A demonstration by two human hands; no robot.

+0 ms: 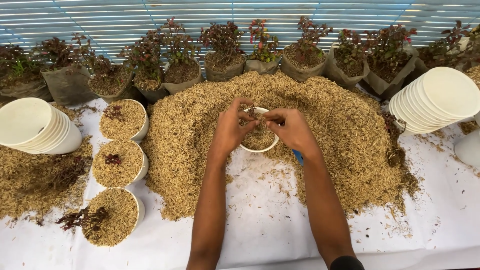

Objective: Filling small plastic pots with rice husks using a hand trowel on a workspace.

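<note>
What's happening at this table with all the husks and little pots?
A person is working over a small white pot set in a big heap of dry husks. The left hand and right hand meet above the pot, fingers pinching at a small reddish plant cutting in the husk filling. Three filled pots sit to the left, stacks of empty white pots lie on both sides, and bagged plants line the back.

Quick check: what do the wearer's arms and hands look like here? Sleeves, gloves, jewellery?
Both hands are bare: the left hand and right hand show no gloves, and no rings or watch can be made out. Both forearms are uncovered up to the frame's bottom edge. The only clothing visible is a dark sleeve edge on the right arm, near the elbow. No markings can be made out.
</note>
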